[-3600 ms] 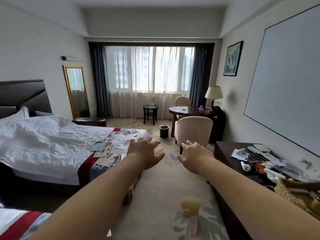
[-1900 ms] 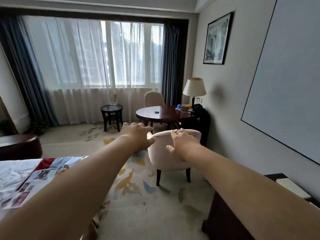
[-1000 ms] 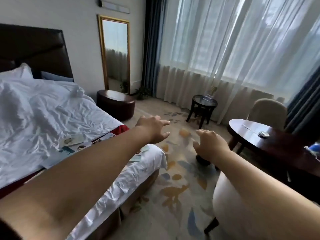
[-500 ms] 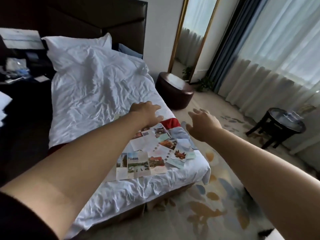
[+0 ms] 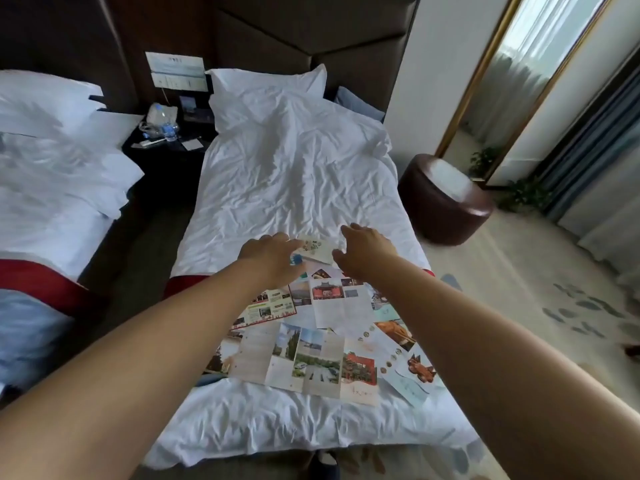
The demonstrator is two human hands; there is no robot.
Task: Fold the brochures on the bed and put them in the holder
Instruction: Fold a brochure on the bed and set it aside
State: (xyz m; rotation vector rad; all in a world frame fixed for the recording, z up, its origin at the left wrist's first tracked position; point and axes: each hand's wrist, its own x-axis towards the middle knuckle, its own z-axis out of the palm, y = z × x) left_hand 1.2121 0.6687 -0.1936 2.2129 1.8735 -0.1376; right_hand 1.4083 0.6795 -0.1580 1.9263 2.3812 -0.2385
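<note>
While the bed (image 5: 294, 174) fills the middle of the frame, the brochures (image 5: 311, 355) are seen spread unfolded over its near end, at lower centre. A smaller pale brochure (image 5: 317, 250) is set at the far edge of that spread, just above centre, its long axis running left to right. It is flanked by both hands. The left hand (image 5: 270, 259), fingers extended to its left edge and gripping nothing, is judged nearer. The right hand (image 5: 363, 252), loosely open and empty, is just beside its right edge. No holder is seen.
</note>
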